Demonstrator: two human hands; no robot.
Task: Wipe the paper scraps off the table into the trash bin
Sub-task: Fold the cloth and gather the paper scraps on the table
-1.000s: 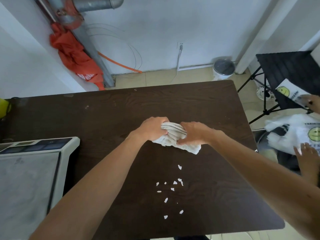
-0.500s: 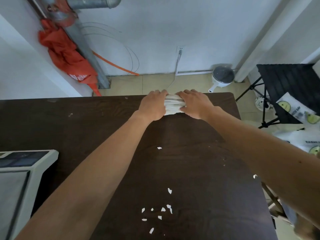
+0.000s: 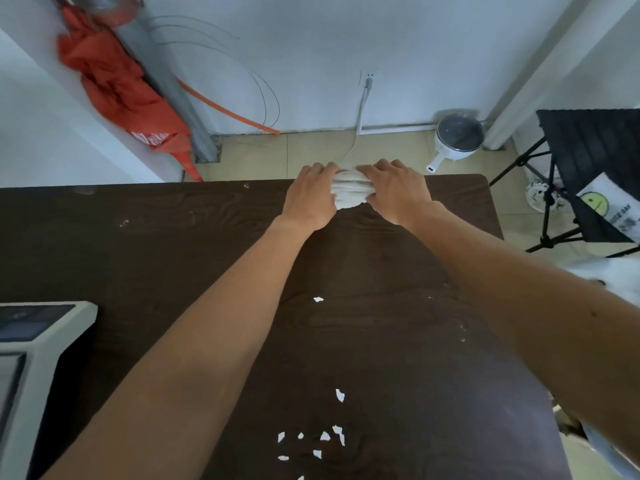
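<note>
My left grip (image 3: 311, 199) and right grip (image 3: 398, 192) curl over the bunched white cloth (image 3: 349, 194) and pinch it between them at the far edge of the worktop (image 3: 138, 237). The paper scraps (image 3: 322, 438) lie well apart from the cloth, in a loose cluster near my own edge. 1 stray scrap (image 3: 318, 299) sits further out, between my forearms.

My main worry is the width of the cloth. It is balled up narrow, so a drag toward me would probably clear only a thin lane and leave scraps on each side. I would judge it needs flattening out first.

The cloth also sits right at the far rim. If I loosen my 2 grips to reshape it there, it could slip off onto the floor.

The scraps look light and flat. A fast stroke, or my forearms passing low over them, might flick them off the near edge. With too little pressure they could slide under the cloth.

I cannot make out the trash bin. There is only a patch of white at the right edge (image 3: 609, 271) (possibly a bag, I cannot tell). If I sweep toward a rim with nothing under it, the scraps end up on the floor.
</note>
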